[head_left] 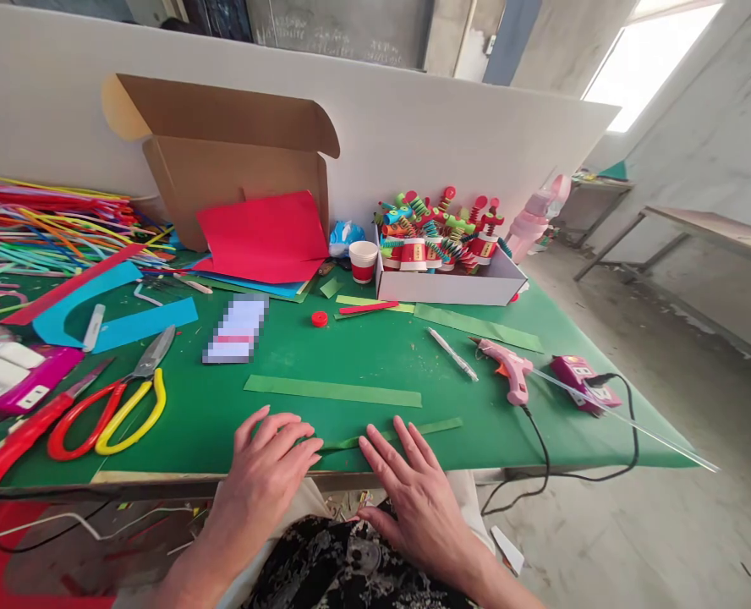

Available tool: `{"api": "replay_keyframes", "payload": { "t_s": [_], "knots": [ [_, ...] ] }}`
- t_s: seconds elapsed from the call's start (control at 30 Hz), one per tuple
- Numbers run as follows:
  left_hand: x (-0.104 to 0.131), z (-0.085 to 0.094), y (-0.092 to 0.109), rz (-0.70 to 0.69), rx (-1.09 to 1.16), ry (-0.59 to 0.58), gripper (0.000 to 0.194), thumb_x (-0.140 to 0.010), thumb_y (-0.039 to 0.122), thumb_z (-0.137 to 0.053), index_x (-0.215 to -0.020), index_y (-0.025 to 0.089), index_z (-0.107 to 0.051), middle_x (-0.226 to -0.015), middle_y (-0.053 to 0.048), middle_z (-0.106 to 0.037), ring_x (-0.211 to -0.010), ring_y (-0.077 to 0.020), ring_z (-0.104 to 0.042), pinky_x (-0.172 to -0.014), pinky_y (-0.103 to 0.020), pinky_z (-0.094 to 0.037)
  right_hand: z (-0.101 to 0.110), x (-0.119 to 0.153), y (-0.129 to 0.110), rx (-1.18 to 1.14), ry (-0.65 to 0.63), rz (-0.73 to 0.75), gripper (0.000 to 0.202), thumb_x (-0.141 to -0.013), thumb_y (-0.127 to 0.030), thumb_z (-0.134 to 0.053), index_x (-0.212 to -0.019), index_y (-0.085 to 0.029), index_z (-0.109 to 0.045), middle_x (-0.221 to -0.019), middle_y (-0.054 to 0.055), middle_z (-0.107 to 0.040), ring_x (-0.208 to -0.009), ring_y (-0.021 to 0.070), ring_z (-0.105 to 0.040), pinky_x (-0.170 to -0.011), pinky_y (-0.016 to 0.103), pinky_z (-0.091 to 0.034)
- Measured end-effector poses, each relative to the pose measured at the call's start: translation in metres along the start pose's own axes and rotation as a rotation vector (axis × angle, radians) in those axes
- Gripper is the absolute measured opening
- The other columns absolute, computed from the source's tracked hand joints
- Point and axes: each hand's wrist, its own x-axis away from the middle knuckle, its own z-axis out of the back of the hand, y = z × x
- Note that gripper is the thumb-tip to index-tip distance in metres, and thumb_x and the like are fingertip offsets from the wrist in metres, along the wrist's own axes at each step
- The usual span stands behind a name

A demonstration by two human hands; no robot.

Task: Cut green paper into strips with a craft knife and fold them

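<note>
A narrow green paper strip [442,425] lies near the front edge of the green table. My left hand [265,465] rests at its left end, fingers slightly bent and apart, covering that end. On the strip's middle lie the fingertips of my right hand [410,491], which is spread flat with the palm down. Just behind both hands a wider green strip [333,391] lies flat. A small red disc [319,319] and a white pen [452,353] are farther back.
Scissors [140,389], a red-handled cutter [26,436] and pipe cleaners [52,228] are on the left. A pink glue gun [508,368] with a cord lies right. Behind stand a white box [452,286] of paper-cup figures, paper cups [363,262] and red sheets [265,237].
</note>
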Motion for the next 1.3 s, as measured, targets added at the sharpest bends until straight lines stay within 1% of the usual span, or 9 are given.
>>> {"api": "replay_keyframes", "payload": {
  "t_s": [0.1, 0.3, 0.5, 0.6, 0.73, 0.9, 1.0, 1.13, 1.3],
  "knots": [
    [0.002, -0.002, 0.000, -0.017, 0.004, -0.024, 0.025, -0.098, 0.016, -0.047, -0.088, 0.024, -0.068, -0.093, -0.001, -0.072, -0.097, -0.0206, -0.060, -0.104, -0.046, -0.033, -0.002, 0.000, 0.001, 0.028, 0.014, 0.016, 0.078, -0.088, -0.049, -0.065, -0.153, -0.018, -0.036, -0.157, -0.001, -0.035, -0.143, 0.0373, -0.035, -0.112, 0.053, -0.042],
    [0.011, 0.006, -0.007, 0.032, -0.005, -0.049, 0.020, -0.095, 0.015, -0.053, -0.089, 0.025, -0.070, -0.095, -0.001, -0.072, -0.100, -0.0212, -0.059, -0.105, -0.048, -0.034, -0.004, 0.000, 0.003, 0.075, 0.079, 0.043, 0.073, -0.091, -0.049, -0.061, -0.152, -0.016, -0.038, -0.157, 0.000, -0.036, -0.143, 0.0372, -0.035, -0.113, 0.051, -0.040],
    [0.017, 0.012, -0.016, 0.194, 0.090, -0.080, 0.017, -0.095, 0.021, -0.055, -0.086, 0.025, -0.069, -0.101, -0.001, -0.072, -0.104, -0.0211, -0.057, -0.102, -0.046, -0.037, -0.003, -0.002, 0.006, 0.097, 0.108, 0.075, 0.069, -0.095, -0.048, -0.054, -0.153, -0.017, -0.034, -0.158, 0.000, -0.036, -0.146, 0.0349, -0.030, -0.113, 0.049, -0.037],
    [0.016, 0.015, -0.018, 0.286, 0.119, -0.082, 0.022, -0.096, 0.024, -0.054, -0.079, 0.024, -0.068, -0.106, -0.003, -0.071, -0.108, -0.0224, -0.056, -0.096, -0.043, -0.041, -0.003, -0.002, 0.006, 0.098, 0.105, 0.076, 0.070, -0.095, -0.049, -0.053, -0.154, -0.017, -0.034, -0.158, 0.000, -0.036, -0.147, 0.0345, -0.028, -0.113, 0.049, -0.037],
    [0.013, 0.018, -0.018, 0.369, 0.120, -0.107, 0.028, -0.094, 0.026, -0.053, -0.070, 0.024, -0.066, -0.113, -0.004, -0.069, -0.113, -0.0253, -0.054, -0.097, -0.046, -0.042, -0.004, -0.001, 0.007, 0.095, 0.088, 0.066, 0.068, -0.096, -0.049, -0.051, -0.154, -0.018, -0.033, -0.158, 0.000, -0.037, -0.146, 0.0346, -0.029, -0.112, 0.049, -0.038],
    [0.015, 0.022, -0.021, 0.369, 0.110, -0.141, 0.028, -0.091, 0.024, -0.051, -0.067, 0.024, -0.065, -0.119, -0.005, -0.068, -0.116, -0.0272, -0.053, -0.096, -0.048, -0.044, -0.004, -0.001, 0.004, 0.042, 0.054, 0.034, 0.069, -0.096, -0.047, -0.051, -0.156, -0.020, -0.030, -0.157, 0.003, -0.038, -0.149, 0.0335, -0.023, -0.115, 0.052, -0.036],
    [0.015, 0.024, -0.021, 0.355, 0.095, -0.150, 0.026, -0.092, 0.024, -0.050, -0.070, 0.024, -0.065, -0.118, -0.005, -0.068, -0.115, -0.0264, -0.054, -0.096, -0.047, -0.044, -0.005, -0.004, 0.001, 0.010, 0.071, 0.058, 0.070, -0.097, -0.046, -0.051, -0.155, -0.013, -0.029, -0.157, 0.010, -0.037, -0.149, 0.0329, -0.023, -0.116, 0.052, -0.037],
    [0.013, 0.025, -0.017, 0.335, 0.115, -0.145, 0.016, -0.093, 0.031, -0.055, -0.085, 0.025, -0.068, -0.116, -0.005, -0.069, -0.114, -0.0256, -0.055, -0.096, -0.046, -0.044, -0.006, -0.010, -0.001, -0.037, 0.076, 0.131, 0.071, -0.097, -0.042, -0.051, -0.152, -0.003, -0.030, -0.153, 0.020, -0.040, -0.145, 0.0320, -0.034, -0.112, 0.047, -0.044],
    [0.019, 0.020, -0.015, 0.307, 0.125, -0.063, 0.022, -0.095, 0.024, -0.056, -0.080, 0.028, -0.072, -0.112, -0.004, -0.070, -0.116, -0.0244, -0.054, -0.101, -0.048, -0.042, -0.005, -0.012, 0.000, -0.079, 0.058, 0.134, 0.079, -0.097, -0.043, -0.051, -0.157, -0.005, -0.017, -0.156, 0.018, -0.038, -0.145, 0.0306, -0.034, -0.113, 0.048, -0.043]
  ]
}}
